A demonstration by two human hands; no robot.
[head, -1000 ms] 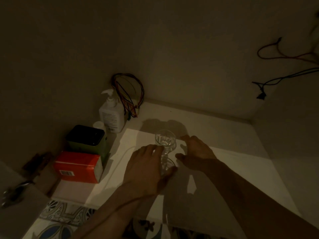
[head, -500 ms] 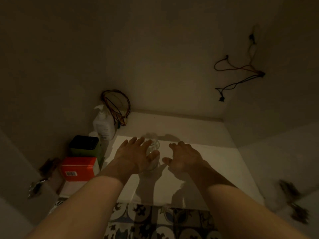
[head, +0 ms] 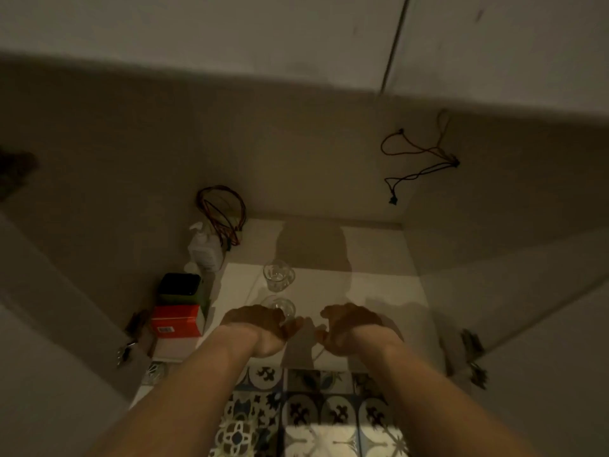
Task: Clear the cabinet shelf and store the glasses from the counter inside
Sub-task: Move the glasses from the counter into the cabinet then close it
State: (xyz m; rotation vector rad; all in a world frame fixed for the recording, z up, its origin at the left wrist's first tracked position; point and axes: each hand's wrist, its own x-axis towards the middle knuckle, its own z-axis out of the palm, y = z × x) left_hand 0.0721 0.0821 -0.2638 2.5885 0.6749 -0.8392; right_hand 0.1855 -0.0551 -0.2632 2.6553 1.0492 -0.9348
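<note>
Two clear glasses stand one behind the other on the white cabinet shelf point(head: 369, 291): the far glass point(head: 278, 275) and the near glass point(head: 280, 305). My left hand point(head: 260, 328) hangs at the shelf's front edge, wrist bent and fingers pointing down, just in front of the near glass and overlapping its base; it holds nothing. My right hand point(head: 352, 324) hangs the same way a hand's width to the right, also with nothing in it. The fingertips of both hands are hidden behind the knuckles.
Along the shelf's left side sit a red box point(head: 178, 319), a green box with a dark lid point(head: 179, 286), a white pump bottle point(head: 206, 249) and a coil of coloured wires point(head: 222, 209). A loose cable point(head: 418, 159) hangs on the right wall. Patterned tiles point(head: 313, 407) lie below.
Both hands have drawn back from the glasses to the shelf's front edge, and my left hand has come off the near glass. The view has pulled back and tilted up.
</note>
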